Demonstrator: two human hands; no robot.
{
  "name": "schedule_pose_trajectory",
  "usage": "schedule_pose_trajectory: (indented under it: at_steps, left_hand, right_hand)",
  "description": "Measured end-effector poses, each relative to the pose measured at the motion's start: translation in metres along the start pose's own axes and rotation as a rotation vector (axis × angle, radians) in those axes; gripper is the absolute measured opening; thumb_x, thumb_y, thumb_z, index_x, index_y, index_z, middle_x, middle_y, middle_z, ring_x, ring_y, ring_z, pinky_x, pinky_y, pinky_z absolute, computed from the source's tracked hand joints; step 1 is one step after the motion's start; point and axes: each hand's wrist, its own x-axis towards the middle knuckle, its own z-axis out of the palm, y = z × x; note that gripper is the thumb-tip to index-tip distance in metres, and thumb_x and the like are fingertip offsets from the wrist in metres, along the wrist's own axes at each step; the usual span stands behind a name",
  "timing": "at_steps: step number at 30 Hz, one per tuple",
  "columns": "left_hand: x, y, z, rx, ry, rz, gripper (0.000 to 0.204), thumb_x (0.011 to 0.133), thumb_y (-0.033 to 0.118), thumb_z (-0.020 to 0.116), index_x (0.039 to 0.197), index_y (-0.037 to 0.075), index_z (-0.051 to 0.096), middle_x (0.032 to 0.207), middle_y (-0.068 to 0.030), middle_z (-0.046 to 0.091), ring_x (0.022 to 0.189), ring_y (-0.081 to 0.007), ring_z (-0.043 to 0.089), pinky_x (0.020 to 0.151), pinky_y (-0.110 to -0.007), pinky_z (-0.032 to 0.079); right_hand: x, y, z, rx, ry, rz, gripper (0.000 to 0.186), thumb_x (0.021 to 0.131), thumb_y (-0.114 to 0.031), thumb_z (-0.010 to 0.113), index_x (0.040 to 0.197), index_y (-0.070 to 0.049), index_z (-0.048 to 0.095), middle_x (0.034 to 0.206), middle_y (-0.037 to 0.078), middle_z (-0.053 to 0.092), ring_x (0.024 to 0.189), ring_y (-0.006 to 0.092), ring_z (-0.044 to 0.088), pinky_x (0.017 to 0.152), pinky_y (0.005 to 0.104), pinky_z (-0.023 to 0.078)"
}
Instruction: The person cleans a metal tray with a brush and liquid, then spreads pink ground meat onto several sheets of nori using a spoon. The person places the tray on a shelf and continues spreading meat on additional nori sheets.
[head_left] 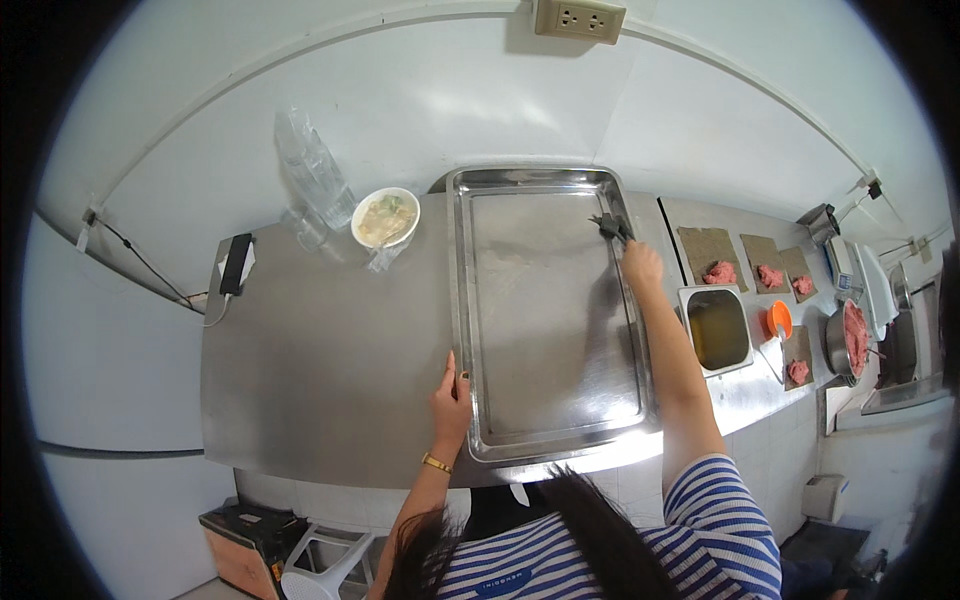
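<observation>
A large shallow steel tray (540,440) lies on the metal table in front of me. My right hand (642,268) is closed around the handle of a black brush (608,226), which is over the tray's far right part. Its dark head is by the right inner wall; whether it touches the metal, I cannot tell. My left hand (452,408) rests against the tray's left rim, fingers stretched out and apart, holding nothing. Streaks and a wet-looking sheen show on the tray's bottom.
A steel pan of yellowish liquid (718,330) stands right of the tray. Beyond it are pink minced meat portions (720,273) on brown sheets, an orange cup (779,318) and a steel bowl of meat (855,338). A white bowl of food (386,218) and plastic bag (310,165) stand at back left.
</observation>
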Motion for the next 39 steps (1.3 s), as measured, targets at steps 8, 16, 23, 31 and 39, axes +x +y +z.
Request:
schedule_pose_trajectory:
  at_steps: [8, 16, 23, 31, 39]
  left_hand:
    - [-0.001, -0.003, 0.000, 0.007, -0.004, -0.050, 0.048, 0.089, 0.011, 0.051, 0.135, 0.003, 0.043, 0.058, -0.0061, 0.035, 0.051, -0.0092, 0.036, 0.047, -0.026, 0.036]
    - [0.002, -0.004, 0.001, -0.002, 0.015, 0.006, 0.047, 0.089, 0.008, 0.052, 0.135, 0.001, 0.044, 0.062, 0.0034, 0.035, 0.055, -0.0057, 0.031, 0.047, -0.022, 0.029]
    - [0.001, -0.015, 0.004, -0.028, -0.006, -0.010, 0.051, 0.088, 0.007, 0.051, 0.138, 0.004, 0.041, 0.061, -0.0096, 0.041, 0.052, -0.0110, 0.035, 0.049, -0.025, 0.035]
    - [0.002, -0.017, 0.005, 0.004, -0.012, 0.000, 0.048, 0.090, 0.010, 0.051, 0.136, 0.002, 0.042, 0.062, -0.0069, 0.037, 0.055, -0.0103, 0.034, 0.049, -0.025, 0.035]
    - [0.001, -0.004, 0.001, -0.016, -0.007, -0.007, 0.049, 0.090, 0.012, 0.054, 0.136, 0.003, 0.042, 0.065, -0.0109, 0.051, 0.053, -0.0108, 0.036, 0.049, -0.025, 0.036]
  right_hand:
    - [-0.128, -0.057, 0.025, -0.183, -0.166, -0.957, 0.049, 0.086, -0.008, 0.048, 0.133, 0.003, 0.040, 0.093, 0.018, 0.063, 0.079, 0.0285, 0.067, 0.064, 0.0396, 0.056]
    - [-0.001, -0.041, 0.011, -0.080, 0.026, -0.249, 0.023, 0.088, -0.014, 0.051, 0.106, -0.002, 0.058, 0.080, 0.012, 0.067, 0.070, 0.0257, 0.068, 0.058, 0.0348, 0.055]
    - [-0.103, -0.071, 0.034, -0.143, -0.070, -0.883, 0.046, 0.087, -0.011, 0.048, 0.130, 0.003, 0.041, 0.089, 0.020, 0.063, 0.071, 0.0303, 0.066, 0.059, 0.0408, 0.055]
    - [0.015, -0.052, 0.026, -0.045, 0.060, -0.237, 0.023, 0.086, -0.013, 0.052, 0.105, -0.002, 0.059, 0.080, 0.011, 0.066, 0.074, 0.0249, 0.067, 0.057, 0.0338, 0.054]
    - [-0.033, -0.061, 0.027, -0.057, -0.001, -0.715, 0.046, 0.086, -0.013, 0.050, 0.130, -0.002, 0.045, 0.088, 0.016, 0.066, 0.079, 0.0295, 0.067, 0.062, 0.0408, 0.055]
